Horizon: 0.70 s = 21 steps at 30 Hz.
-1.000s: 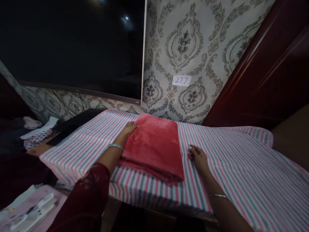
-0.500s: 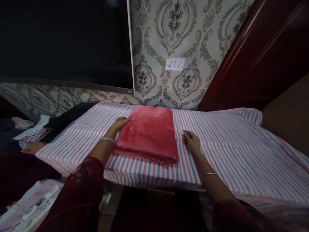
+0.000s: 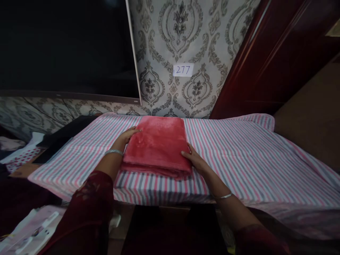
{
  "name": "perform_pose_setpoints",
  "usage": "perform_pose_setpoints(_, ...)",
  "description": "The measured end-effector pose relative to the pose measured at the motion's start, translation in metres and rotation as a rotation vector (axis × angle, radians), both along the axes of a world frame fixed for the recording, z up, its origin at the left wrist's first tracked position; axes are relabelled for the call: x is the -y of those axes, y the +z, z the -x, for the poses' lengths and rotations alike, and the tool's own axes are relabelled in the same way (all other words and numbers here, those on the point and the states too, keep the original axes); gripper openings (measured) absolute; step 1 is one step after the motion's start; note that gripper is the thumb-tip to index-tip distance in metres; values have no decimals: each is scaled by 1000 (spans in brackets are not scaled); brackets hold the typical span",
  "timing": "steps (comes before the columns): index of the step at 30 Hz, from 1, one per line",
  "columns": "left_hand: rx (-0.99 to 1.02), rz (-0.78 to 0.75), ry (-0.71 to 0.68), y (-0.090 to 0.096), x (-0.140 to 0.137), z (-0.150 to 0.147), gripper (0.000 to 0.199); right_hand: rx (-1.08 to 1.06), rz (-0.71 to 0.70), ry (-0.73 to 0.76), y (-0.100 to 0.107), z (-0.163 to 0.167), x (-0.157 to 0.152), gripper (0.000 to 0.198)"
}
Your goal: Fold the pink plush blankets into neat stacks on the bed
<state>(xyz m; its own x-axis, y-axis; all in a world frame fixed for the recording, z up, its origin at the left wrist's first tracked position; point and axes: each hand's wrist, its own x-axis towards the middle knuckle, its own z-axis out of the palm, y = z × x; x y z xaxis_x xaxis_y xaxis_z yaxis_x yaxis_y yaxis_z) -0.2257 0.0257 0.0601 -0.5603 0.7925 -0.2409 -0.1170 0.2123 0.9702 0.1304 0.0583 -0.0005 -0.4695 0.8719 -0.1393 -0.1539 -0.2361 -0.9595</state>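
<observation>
A red plush blanket (image 3: pixel 159 145), folded into a thick rectangle, lies on a striped cloth. My left hand (image 3: pixel 129 134) is at its left edge, its thumb and fingers closed on the side of the fold. On the opposite side, my right hand (image 3: pixel 193 157) holds the right edge, thumb on top and the other fingers along the side, partly hidden. The folded layers show at the blanket's near edge. Both wrists wear a thin bangle.
Pink, grey and white striped cloth (image 3: pixel 239 159) covers the table. Behind it are a patterned wall with a paper marked 277 (image 3: pixel 183 69) and a large dark screen (image 3: pixel 66 49). Dark red wood panelling (image 3: pixel 247 71) rises at right. A pale plastic item (image 3: pixel 37 226) lies low at left.
My right hand has moved left from the striped cloth onto the blanket's right edge. My left hand stays at the left edge. The view has shifted slightly to the right.
</observation>
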Motion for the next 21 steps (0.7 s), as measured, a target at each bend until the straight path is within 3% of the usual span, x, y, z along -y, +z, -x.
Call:
perform_pose_setpoints(4,5,-80,20,18,0,-10,46,-42,-59,51,18,12,-15,88)
perform_pose_setpoints(7,4,-188,32,40,1,-14,35,20,-211,100,45,12,-45,72)
perform_pose_setpoints(11,29,-518,170,67,16,-31,31,153,-478,121,98,2,-103,60)
perform_pose_setpoints(13,60,-670,207,68,32,-55,33,209,-627,137,121,-5,-131,58)
perform_pose_setpoints(15,109,-736,211,54,54,-89,39,300,-711,135,131,-11,-153,56)
perform_pose_setpoints(17,221,-682,174,26,80,-125,43,448,-717,29,125,-18,-165,52)
perform_pose_setpoints(21,490,-253,-35,-35,126,-163,50,669,-630,-225,75,-37,-154,46)
